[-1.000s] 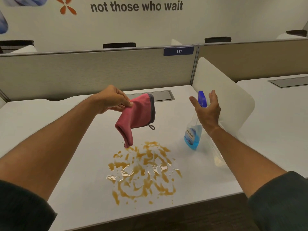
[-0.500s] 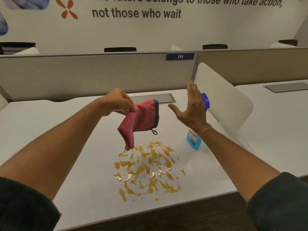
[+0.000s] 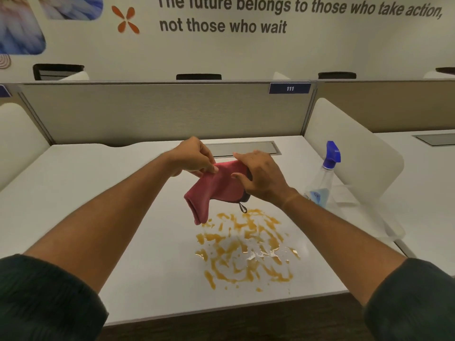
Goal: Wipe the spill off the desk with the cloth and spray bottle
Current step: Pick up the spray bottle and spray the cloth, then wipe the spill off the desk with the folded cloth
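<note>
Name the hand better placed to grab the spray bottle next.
Right. The spray bottle stands on the desk just right of the right hand; the left hand, farther off, already pinches the cloth.

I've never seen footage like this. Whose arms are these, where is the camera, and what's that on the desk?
No machine here: these are a person's two bare arms, filmed by a wide-angle camera worn on their head, looking forward and down. That is why the arms seem to grow out of the bottom corners.

The left hand and the right hand both grip a pink cloth held in the air; its lower end hangs just above an orange-brown spill spread in streaks on the white desk. To the right stands a clear spray bottle with a blue trigger head and a little blue liquid; nobody is touching it. Behind the desk runs a grey partition with a "111" tag. The spill looks unwiped so far.
</note>
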{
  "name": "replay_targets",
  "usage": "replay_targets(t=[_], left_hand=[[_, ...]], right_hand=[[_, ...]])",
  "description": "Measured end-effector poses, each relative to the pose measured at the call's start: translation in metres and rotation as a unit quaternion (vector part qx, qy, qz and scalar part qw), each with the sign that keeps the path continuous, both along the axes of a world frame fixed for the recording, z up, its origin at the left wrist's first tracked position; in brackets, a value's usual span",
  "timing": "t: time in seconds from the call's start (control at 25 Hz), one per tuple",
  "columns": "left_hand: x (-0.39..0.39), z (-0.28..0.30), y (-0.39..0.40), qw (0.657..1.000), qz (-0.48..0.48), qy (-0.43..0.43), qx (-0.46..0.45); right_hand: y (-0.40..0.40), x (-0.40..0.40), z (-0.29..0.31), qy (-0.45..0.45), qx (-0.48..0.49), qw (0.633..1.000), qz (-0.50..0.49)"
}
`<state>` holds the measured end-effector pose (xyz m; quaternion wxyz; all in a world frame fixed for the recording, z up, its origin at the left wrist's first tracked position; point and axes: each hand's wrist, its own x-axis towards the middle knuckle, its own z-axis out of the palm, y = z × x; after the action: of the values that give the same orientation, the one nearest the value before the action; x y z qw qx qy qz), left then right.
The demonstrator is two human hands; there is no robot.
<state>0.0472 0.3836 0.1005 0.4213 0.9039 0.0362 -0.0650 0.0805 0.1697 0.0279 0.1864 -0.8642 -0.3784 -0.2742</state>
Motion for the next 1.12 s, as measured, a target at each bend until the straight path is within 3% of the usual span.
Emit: replay_targets(t=[0.36, 0.6, 0.8, 1.12], left_hand=[[-0.032, -0.018, 0.055, 0.999, 0.000, -0.039, 0.033], [-0.044, -0.045, 0.069, 0.987, -0.027, -0.064, 0.144], [-0.038, -0.063, 0.082, 0.981, 0.010, -0.061, 0.185], [-0.017, -0.094, 0.062, 0.960, -0.010, -0.052, 0.275]], right_hand=[[0.061, -0.014, 0.029, 0.048, 0.007, 0.996, 0.078], [0.081, -0.013, 0.031, 0.068, 0.010, 0.993, 0.095], [0.067, -0.002, 0.010, 0.131, -0.015, 0.988, 0.081], [0.054, 0.019, -0.046, 0.214, -0.068, 0.974, 0.027]])
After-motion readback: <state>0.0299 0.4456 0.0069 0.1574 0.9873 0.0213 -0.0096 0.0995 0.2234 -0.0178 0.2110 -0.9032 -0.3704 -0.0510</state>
